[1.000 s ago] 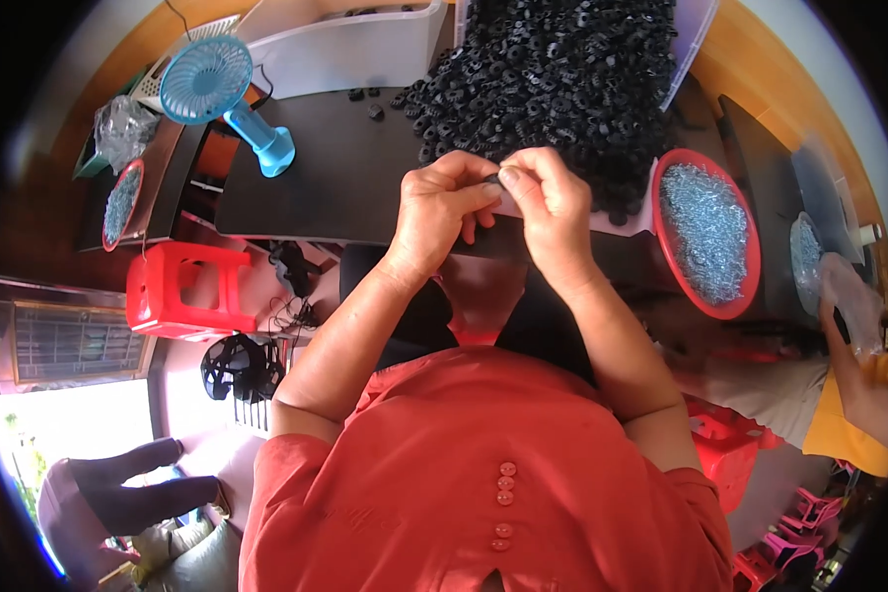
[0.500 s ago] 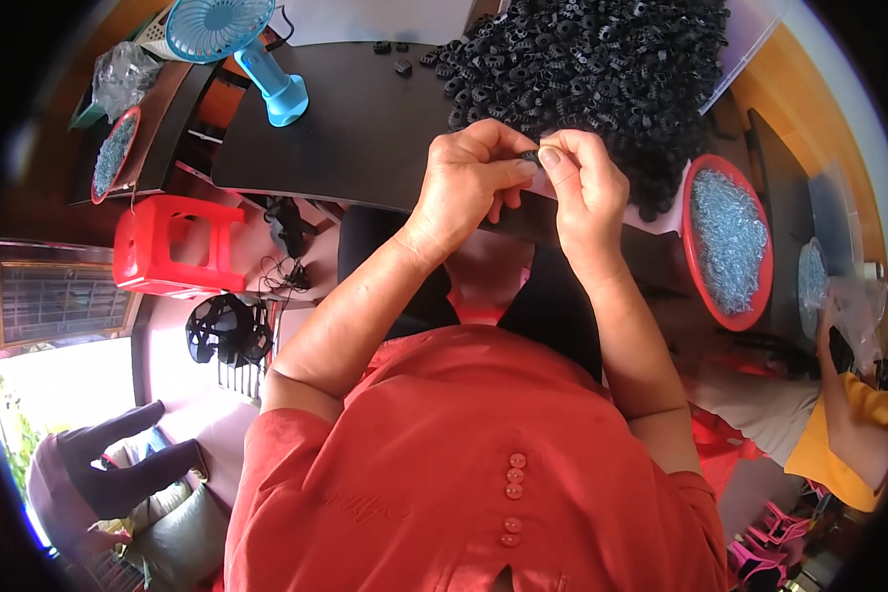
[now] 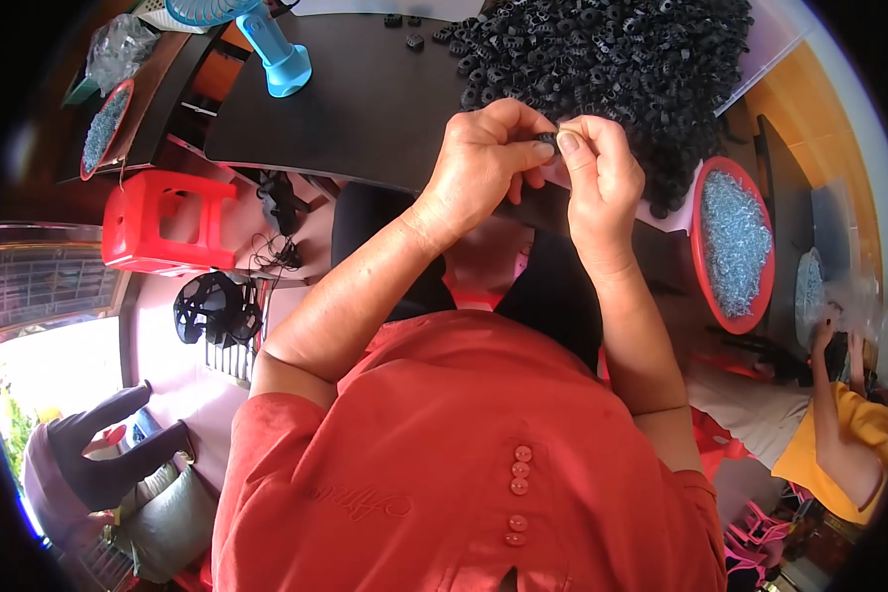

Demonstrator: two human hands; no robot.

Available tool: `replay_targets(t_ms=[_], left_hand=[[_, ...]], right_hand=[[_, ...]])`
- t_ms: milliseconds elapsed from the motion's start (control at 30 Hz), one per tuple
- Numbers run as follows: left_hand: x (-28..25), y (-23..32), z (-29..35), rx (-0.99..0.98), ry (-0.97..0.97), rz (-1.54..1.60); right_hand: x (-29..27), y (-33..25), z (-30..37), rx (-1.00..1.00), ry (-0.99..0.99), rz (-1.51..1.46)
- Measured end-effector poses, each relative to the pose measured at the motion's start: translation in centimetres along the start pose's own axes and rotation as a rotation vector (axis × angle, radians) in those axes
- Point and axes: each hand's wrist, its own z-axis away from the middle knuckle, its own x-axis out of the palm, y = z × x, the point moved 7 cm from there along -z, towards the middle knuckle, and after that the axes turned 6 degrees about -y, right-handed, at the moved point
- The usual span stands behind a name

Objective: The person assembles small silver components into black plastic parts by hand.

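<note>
Between the thumb and fingers of my left hand (image 3: 485, 158) is a small black plastic part (image 3: 548, 139), partly covered by the fingertips. My right hand (image 3: 602, 178) is pinched closed against that part; whatever sits between its thumb and forefinger is too small to make out. Both hands meet over the near edge of the dark table (image 3: 355, 109). Just beyond them lies a big heap of similar black plastic parts (image 3: 602, 59). To the right of my right hand stands a red basin (image 3: 699, 232) full of small clear bluish pieces (image 3: 736, 247).
A blue fan (image 3: 284, 64) stands on the table at the left, with a few loose black parts (image 3: 414, 41) beyond it. Left of me are a red stool (image 3: 168, 222) and another basin (image 3: 91, 163). A person in yellow (image 3: 844, 444) works at the right; another person (image 3: 69, 474) bends at the left.
My view has shifted slightly, so the fan and basins appear displaced. Both hands keep their pinch at the black part. At the right, the other person's hands have moved a little.
</note>
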Motion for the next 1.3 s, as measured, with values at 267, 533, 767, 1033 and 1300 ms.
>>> replay_targets(t_ms=[267, 533, 767, 1033, 1300], left_hand=[[-0.2, 0.2, 0.1, -0.065, 0.022, -0.065], [0.1, 0.5, 0.0, -0.012, 0.017, 0.005], [0.3, 2.1, -0.3, -0.028, -0.014, 0.045], [1.3, 1.4, 0.8, -0.037, 0.006, 0.192], [1.7, -0.1, 0.5, -0.082, -0.051, 0.279]], right_hand=[[-0.1, -0.5, 0.1, -0.063, 0.011, 0.019], [-0.3, 1.2, 0.3, 0.068, 0.021, -0.182], [-1.2, 0.9, 0.6, 0.172, 0.053, -0.341], [-1.5, 1.3, 1.5, 0.252, 0.044, -0.471], [-1.7, 1.1, 2.4, 0.308, 0.084, -0.659]])
